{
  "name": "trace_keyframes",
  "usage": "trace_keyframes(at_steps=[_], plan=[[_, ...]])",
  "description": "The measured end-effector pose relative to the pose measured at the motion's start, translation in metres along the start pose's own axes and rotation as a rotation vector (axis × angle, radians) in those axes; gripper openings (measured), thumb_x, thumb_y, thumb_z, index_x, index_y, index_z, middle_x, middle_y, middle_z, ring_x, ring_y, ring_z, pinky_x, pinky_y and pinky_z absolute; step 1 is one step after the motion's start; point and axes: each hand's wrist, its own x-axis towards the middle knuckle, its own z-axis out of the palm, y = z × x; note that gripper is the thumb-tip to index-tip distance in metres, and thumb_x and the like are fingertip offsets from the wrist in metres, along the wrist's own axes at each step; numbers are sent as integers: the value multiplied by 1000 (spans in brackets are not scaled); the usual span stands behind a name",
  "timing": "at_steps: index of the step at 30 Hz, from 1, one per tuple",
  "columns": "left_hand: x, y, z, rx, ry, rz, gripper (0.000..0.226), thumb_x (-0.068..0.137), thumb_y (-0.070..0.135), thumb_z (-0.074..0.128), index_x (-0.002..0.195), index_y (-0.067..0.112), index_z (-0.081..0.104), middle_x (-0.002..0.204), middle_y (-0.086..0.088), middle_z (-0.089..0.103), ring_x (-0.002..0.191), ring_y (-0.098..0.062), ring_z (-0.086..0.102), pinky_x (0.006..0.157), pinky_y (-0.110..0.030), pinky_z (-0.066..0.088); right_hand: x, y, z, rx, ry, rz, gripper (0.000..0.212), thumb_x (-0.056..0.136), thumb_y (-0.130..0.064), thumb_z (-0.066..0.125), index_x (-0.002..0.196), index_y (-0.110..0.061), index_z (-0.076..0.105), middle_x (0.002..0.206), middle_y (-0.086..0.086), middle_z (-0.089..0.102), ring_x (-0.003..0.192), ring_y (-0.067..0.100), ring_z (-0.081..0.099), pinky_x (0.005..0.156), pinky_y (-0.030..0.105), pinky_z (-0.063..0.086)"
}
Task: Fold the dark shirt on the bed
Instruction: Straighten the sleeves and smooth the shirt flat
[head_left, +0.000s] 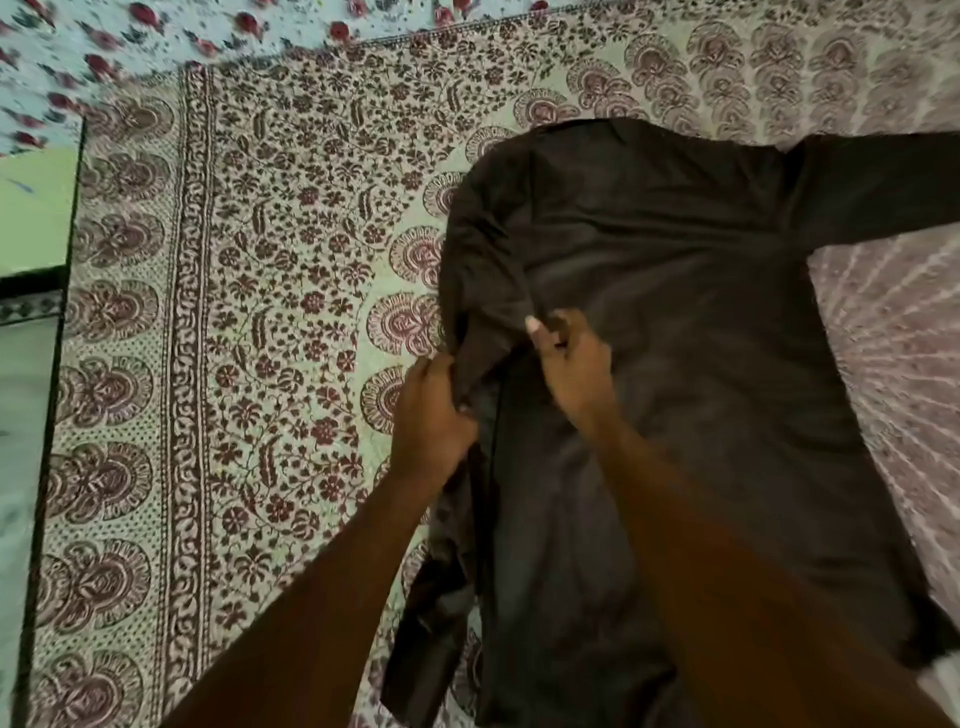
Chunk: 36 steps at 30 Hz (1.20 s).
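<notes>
The dark shirt (701, 322) lies spread on the patterned bedsheet (270, 291), collar end far from me. Its right sleeve stretches out toward the right edge of the view. The left sleeve is folded inward over the body and hangs down along the left side. My left hand (434, 415) grips the folded fabric at the shirt's left edge. My right hand (571, 353) pinches the same folded sleeve a little farther in, thumb on top. Both forearms cover the shirt's lower part.
The bed's left edge (57, 322) runs down the left side, with floor beyond it. A second floral cloth (156, 31) with red flowers lies at the far top left. A wide stretch of printed sheet lies left of the shirt.
</notes>
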Motion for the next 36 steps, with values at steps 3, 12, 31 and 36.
trace_keyframes(at_steps=[3,12,31,36], plan=[[20,12,2,-20,-347,267,38,74,30,73,110,22,68,100,3,62,80,-13,64,71,-34,57,46,-11,6,119,-51,141,50,89,-56,66,120,-16,62,101,-4,66,101,15,61,91,28,48],[139,15,19,-552,-57,-443,52,75,60,70,85,10,69,76,-11,70,68,-25,65,66,-35,50,76,-2,17,39,-203,145,43,99,-56,51,78,-21,65,79,-1,65,80,14,62,72,29,47],[248,3,-60,231,224,-215,47,81,52,75,113,18,67,107,-11,70,99,-33,66,76,-36,47,207,-43,25,-383,-257,-76,46,83,-42,77,119,-16,67,113,12,69,107,29,66,96,35,51],[263,-1,-80,346,166,-301,59,89,61,61,118,9,61,115,-19,65,106,-39,63,84,-42,47,203,-33,41,-483,-336,-18,79,70,-69,76,132,-33,43,143,14,33,129,46,40,115,52,34]])
